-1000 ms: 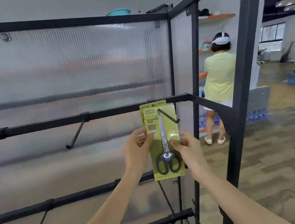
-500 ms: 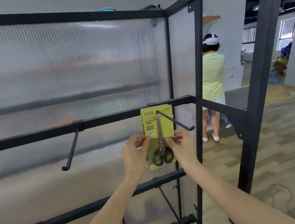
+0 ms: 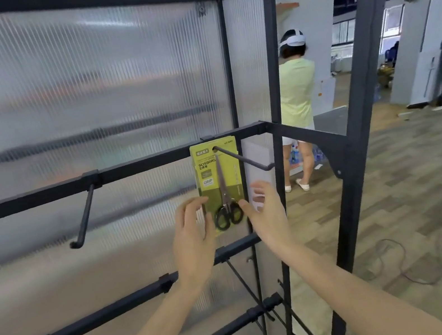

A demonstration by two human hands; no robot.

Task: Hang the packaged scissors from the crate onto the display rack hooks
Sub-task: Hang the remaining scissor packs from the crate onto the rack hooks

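1. A yellow-green scissors pack (image 3: 219, 185) hangs from a black hook (image 3: 245, 159) at the right end of the display rack (image 3: 257, 78), the hook's rod passing through the round hole near the card's top edge.
2. The card sits far back on the hook, close against the rack's upper crossbar (image 3: 131, 169), with the rod's upturned tip reaching out beyond it toward the rack's right corner post.
3. Black-handled scissors are sealed in the pack, blades pointing up and finger loops near the card's bottom edge.
4. The left hand (image 3: 194, 240) is raised at the card's lower left edge, its fingers (image 3: 191, 208) relaxed and spread; whether the tips touch the card cannot be told.
5. The right hand (image 3: 266, 212) is raised at the card's lower right edge, fingers apart and loosely extended, the thumb just beside the scissor handles; neither hand grips the pack.
6. A second hook (image 3: 82, 218), bare, juts from the same crossbar well to the left.
7. Ribbed translucent panels (image 3: 75, 83) back the rack, and lower crossbars run below the hands.
8. Beyond the rack's right side, a person (image 3: 297, 94) in a pale green top and white head strap stands facing away on the wood-pattern floor (image 3: 410, 193).
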